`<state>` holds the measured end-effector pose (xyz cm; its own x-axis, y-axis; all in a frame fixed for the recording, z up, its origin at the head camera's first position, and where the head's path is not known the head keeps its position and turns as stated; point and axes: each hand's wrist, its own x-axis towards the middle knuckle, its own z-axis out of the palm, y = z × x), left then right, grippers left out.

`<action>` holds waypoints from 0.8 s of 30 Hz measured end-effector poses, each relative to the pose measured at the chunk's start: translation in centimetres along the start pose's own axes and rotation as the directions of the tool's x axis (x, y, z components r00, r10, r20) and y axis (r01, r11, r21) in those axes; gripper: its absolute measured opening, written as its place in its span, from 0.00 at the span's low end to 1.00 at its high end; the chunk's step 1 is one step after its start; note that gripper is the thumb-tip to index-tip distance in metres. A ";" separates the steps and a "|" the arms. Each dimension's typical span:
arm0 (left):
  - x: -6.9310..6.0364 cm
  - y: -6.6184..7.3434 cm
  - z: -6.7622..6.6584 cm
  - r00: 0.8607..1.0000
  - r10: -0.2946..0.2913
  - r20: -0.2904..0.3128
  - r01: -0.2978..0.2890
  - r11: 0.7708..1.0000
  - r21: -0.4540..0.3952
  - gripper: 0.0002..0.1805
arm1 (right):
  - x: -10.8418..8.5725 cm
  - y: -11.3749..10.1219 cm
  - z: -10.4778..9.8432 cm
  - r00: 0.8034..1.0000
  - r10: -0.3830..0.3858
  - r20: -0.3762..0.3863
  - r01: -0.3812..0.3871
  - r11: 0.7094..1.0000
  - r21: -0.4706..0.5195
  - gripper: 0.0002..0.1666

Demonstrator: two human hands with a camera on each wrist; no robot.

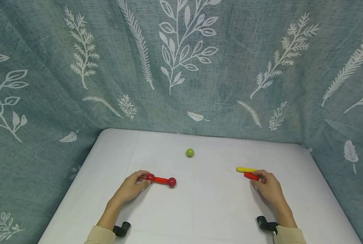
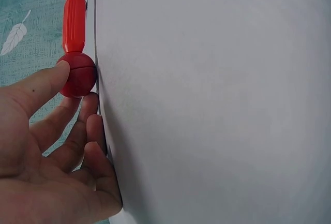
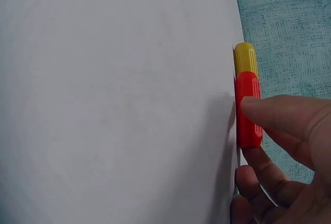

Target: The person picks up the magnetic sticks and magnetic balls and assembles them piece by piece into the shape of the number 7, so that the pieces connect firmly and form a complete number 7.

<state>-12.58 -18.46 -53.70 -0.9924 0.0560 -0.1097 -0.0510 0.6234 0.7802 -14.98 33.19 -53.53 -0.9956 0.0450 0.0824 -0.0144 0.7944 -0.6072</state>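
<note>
On the left part of the white table, a bright red rod (image 1: 161, 180) joins two dark red balls, making a dumbbell shape. My left hand (image 1: 132, 187) pinches the near ball (image 2: 78, 81), thumb on one side and fingertips on the other. The far ball (image 1: 171, 182) points toward the table's middle. Over on the right, my right hand (image 1: 270, 188) pinches a short ridged red rod (image 3: 248, 85) between thumb and fingers. A yellow rod (image 1: 245, 169) lies right behind it, nearly parallel; whether the two touch I cannot tell. My right fingers hide the yellow rod's right end.
A small green ball (image 1: 190, 152) sits on the white table (image 1: 199, 217) toward its back, between the two hands. Green-blue cloth with white leaf prints (image 1: 230, 67) hangs along the back and sides. Each wrist carries a black camera mount (image 1: 122, 229).
</note>
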 end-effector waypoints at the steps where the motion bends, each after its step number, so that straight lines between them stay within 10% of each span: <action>1: 0.0 0.0 0.0 1.000 0.000 -0.001 0.000 1.000 0.003 0.19 | 0.0 0.0 0.0 1.000 0.002 0.000 -0.002 1.000 -0.003 0.20; 24: 0.1 -0.2 0.1 1.000 0.003 -0.001 -0.003 1.000 0.002 0.19 | -0.4 -0.8 0.1 0.998 0.047 0.041 -0.047 0.999 0.004 0.20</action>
<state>-12.67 -18.52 -53.91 -0.9927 0.0568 -0.1067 -0.0481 0.6248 0.7793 -14.62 32.51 -53.18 -0.9981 0.0576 0.0214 0.0324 0.7891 -0.6135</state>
